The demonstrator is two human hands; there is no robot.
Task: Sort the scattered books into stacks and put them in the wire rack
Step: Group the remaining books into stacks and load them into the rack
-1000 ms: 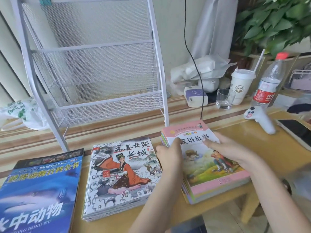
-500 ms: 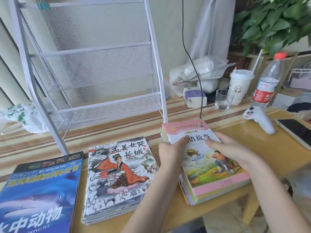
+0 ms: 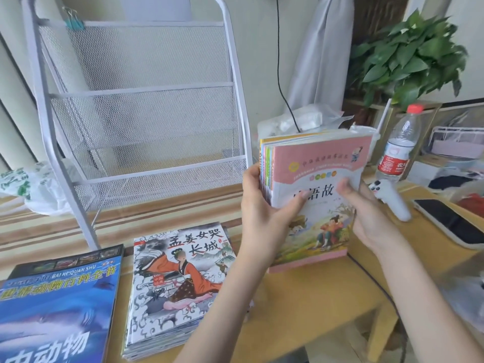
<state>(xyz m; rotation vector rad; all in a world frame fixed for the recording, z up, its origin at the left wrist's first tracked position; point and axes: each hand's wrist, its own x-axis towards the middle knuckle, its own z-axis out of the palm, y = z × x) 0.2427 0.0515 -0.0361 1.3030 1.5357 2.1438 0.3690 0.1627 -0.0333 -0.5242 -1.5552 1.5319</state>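
Observation:
A stack of pink-covered story books (image 3: 318, 163) stands tilted upright, its lower edge on the wooden table (image 3: 314, 297). My left hand (image 3: 264, 208) grips its left edge and spines. On its right edge my right hand (image 3: 366, 213) holds on, thumb on the cover. A second stack topped by a grey cover with a woman in orange (image 3: 178, 281) lies flat to the left. Blue animal encyclopedias (image 3: 52, 310) lie at the far left. Behind them stands the white wire rack (image 3: 146, 106), its mesh shelves holding no books.
A water bottle (image 3: 398, 145), a white controller (image 3: 392, 203) and a phone (image 3: 450, 221) sit to the right. Behind them are a potted plant (image 3: 408, 56) and plastic packets (image 3: 298, 121). A black cable (image 3: 281, 74) hangs down the wall. A plastic bag (image 3: 34, 187) lies left of the rack.
Both hands have raised the pink stack from lying flat on the table to standing nearly upright on its lower edge. The other two stacks have not moved.

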